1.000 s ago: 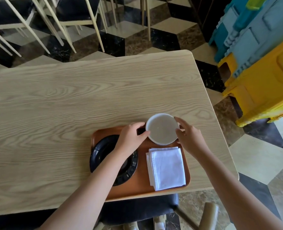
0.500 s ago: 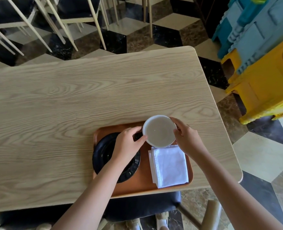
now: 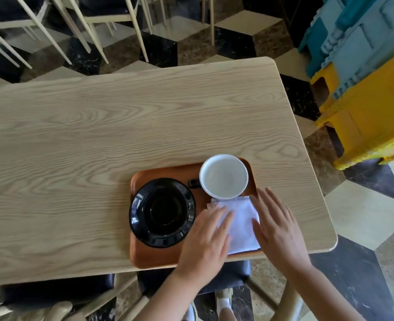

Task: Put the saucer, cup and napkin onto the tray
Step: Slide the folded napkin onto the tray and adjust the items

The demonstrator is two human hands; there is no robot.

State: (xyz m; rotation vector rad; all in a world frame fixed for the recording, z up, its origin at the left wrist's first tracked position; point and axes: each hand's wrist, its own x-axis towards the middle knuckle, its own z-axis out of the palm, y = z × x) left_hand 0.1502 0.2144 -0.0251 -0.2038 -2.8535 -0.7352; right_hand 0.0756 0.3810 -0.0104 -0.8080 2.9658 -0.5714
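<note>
Evidently, both hands were spread flat with fingers extended, gripping nothing: the left hand lay over the near left part of the white napkin, the right hand over its right edge, probably to smooth or square it. Just beyond the fingertips stood the white cup, its dark handle pointing left, and its near rim appeared to overlap the napkin's far edge. Left of the left hand sat the black saucer. All three rested on the brown tray, so the task looked essentially finished. Under the tray spread a pale wood-grain table; farther out were chair legs on checkered marble floor, and stacked yellow and blue plastic stools off to the right.
</note>
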